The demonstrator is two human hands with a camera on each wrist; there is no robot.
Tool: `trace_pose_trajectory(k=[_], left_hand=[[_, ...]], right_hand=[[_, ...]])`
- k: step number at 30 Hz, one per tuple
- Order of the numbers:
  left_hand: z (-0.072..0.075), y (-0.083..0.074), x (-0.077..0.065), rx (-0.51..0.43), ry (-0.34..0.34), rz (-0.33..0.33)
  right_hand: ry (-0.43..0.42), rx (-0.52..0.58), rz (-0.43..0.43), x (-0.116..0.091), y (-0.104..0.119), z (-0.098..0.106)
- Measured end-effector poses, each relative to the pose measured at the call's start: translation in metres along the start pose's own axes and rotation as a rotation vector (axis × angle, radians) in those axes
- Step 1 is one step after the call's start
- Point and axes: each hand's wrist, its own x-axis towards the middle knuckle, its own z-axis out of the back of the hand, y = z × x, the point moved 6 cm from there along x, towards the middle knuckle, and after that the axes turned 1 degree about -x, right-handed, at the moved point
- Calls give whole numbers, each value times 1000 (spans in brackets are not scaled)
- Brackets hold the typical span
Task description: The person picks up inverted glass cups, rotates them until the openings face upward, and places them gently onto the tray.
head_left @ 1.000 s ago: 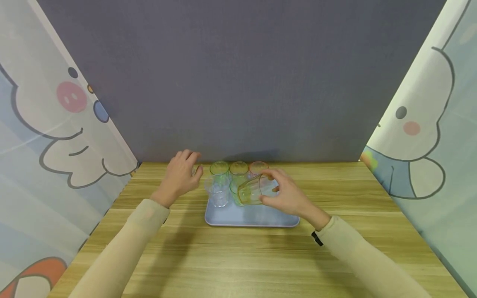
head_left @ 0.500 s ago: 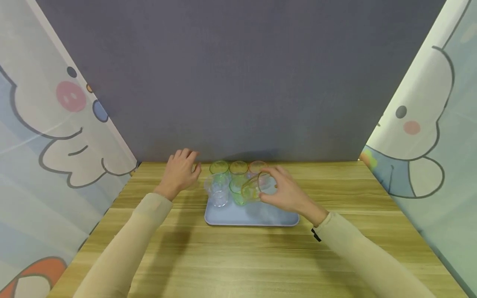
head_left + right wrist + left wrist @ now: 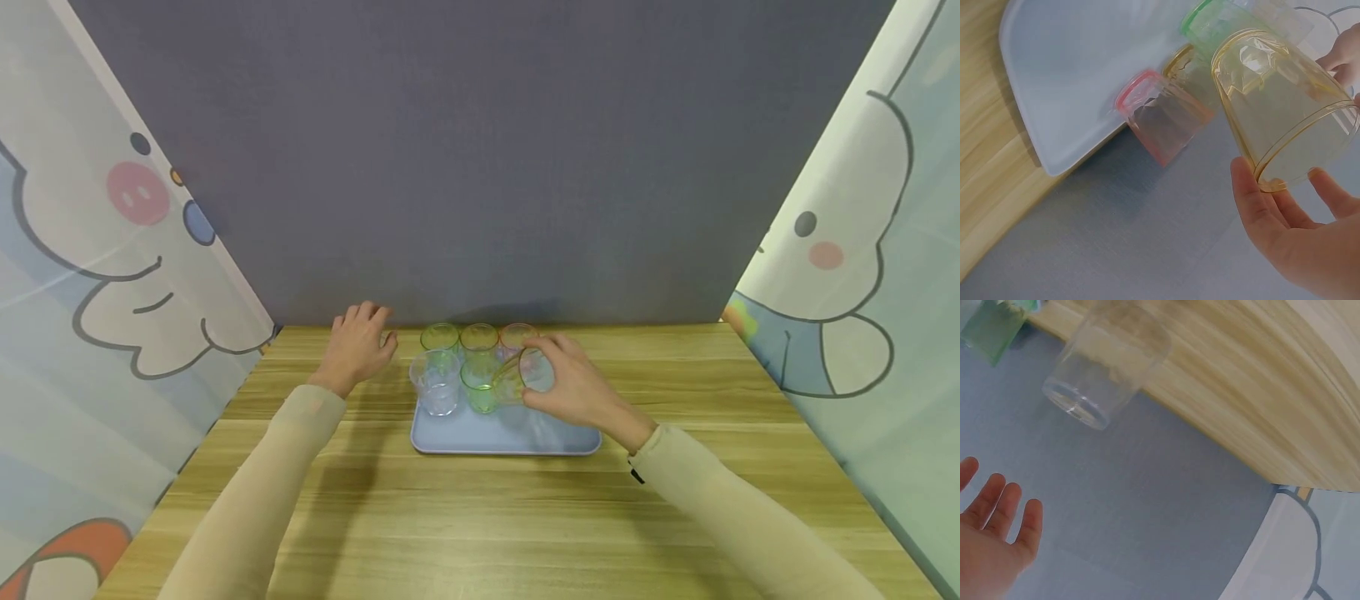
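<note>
My right hand (image 3: pixel 570 383) pinches a pale amber drinking glass (image 3: pixel 1285 100) near its rim, thumb and fingers on the edge. The glass is tilted over the tray (image 3: pixel 510 437), its base toward the left. Left of it in the head view are a green glass (image 3: pixel 480 392) and a clear glass (image 3: pixel 438 392), both upright. Behind them stand a green-rimmed glass (image 3: pixel 439 335), an amber-rimmed glass (image 3: pixel 479 335) and a pink-rimmed glass (image 3: pixel 517 335). My left hand (image 3: pixel 358 346) hovers left of the clear glass, fingers relaxed and holding nothing; the left wrist view shows it apart from that glass.
The pale blue tray lies on a wood-grain table (image 3: pixel 480 517) toward its back edge. A dark grey panel (image 3: pixel 480 167) rises right behind the table. Curtains with cartoon figures hang at the left (image 3: pixel 60 333) and right (image 3: pixel 840 250).
The amber glass in my right hand has shifted slightly right and tipped, uncovering more of the green glass. My left hand has drawn slightly left, farther from the clear glass.
</note>
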Motion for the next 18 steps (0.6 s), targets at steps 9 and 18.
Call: trace_pose_trajectory(k=[9, 18], left_hand=[[-11, 9, 0, 23, 60, 33], [-20, 14, 1, 60, 93, 46]], right_hand=[[-8, -43, 12, 2, 0, 3], [15, -81, -4, 5, -3, 7]])
